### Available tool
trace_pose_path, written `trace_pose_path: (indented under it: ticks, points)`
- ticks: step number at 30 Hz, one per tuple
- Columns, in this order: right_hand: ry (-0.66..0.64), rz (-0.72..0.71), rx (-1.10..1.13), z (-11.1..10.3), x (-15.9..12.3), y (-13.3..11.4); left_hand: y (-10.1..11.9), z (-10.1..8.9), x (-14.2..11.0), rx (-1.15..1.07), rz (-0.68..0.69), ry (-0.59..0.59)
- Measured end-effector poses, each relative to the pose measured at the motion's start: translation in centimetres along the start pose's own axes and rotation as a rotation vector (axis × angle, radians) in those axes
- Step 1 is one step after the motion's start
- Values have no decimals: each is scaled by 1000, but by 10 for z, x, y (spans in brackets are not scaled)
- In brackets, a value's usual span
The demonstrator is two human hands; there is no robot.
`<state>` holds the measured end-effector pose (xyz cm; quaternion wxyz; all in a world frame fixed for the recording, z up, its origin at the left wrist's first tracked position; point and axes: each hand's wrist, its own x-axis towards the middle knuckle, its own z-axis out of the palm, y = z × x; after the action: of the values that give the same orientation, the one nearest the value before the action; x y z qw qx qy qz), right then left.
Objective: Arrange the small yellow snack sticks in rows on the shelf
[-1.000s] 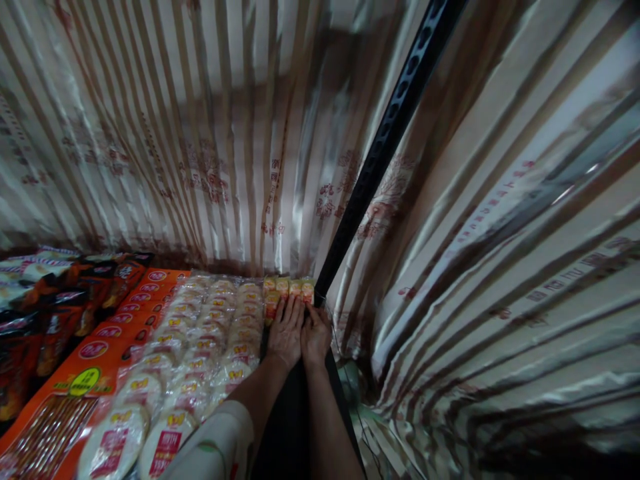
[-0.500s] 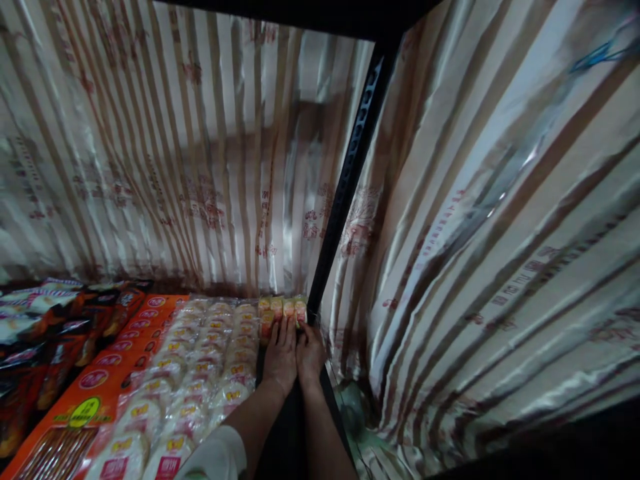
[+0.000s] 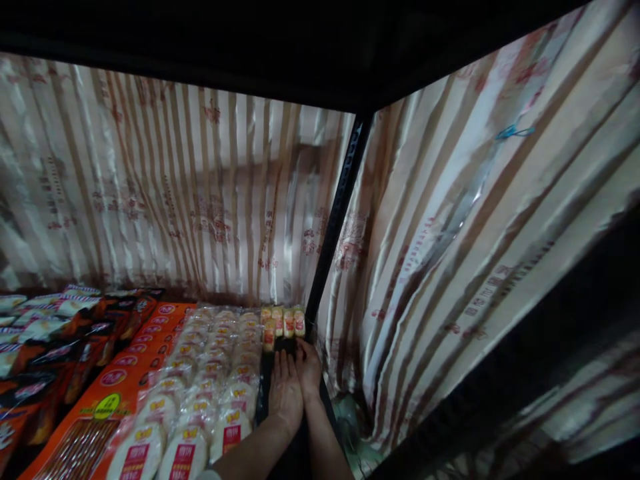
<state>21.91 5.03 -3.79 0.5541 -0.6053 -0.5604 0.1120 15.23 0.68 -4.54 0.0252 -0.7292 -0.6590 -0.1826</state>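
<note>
Black gap (image 3: 286,345), left fingers (image 3: 283,368) to packets (image 3: 278,322)

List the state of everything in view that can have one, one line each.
Left grip: fingers straight, nothing visibly held.
Right grip: fingers partly bent; whether it holds anything is unclear.
Small yellow packs: grouped at the back, beyond both grips.
Round crackers: in clear wrappers, overlapping in columns.
Orange packs: overlapping in a column.
Dark snack bags: overlapping; seals unclear.
Black post: standing in the corner.
Striped sheeting: hanging in folds.
Blue string: apparently knotted.
</note>
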Motion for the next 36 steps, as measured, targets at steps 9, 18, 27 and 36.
trace_pose_path:
  ticks: [9,18,27,36]
  points:
    - [-93,115,97,-10,-23,-10,0,-31,-29,-65,8,-117]
    - [-109,148,116,-20,-52,-31,-9,-45,-59,-106,8,-157]
    - [-164,168,51,-30,-90,-48,-20,-71,-98,-145,0,-177]
    - [-183,152,11,-34,-111,-53,-30,-88,-117,-200,18,-280]
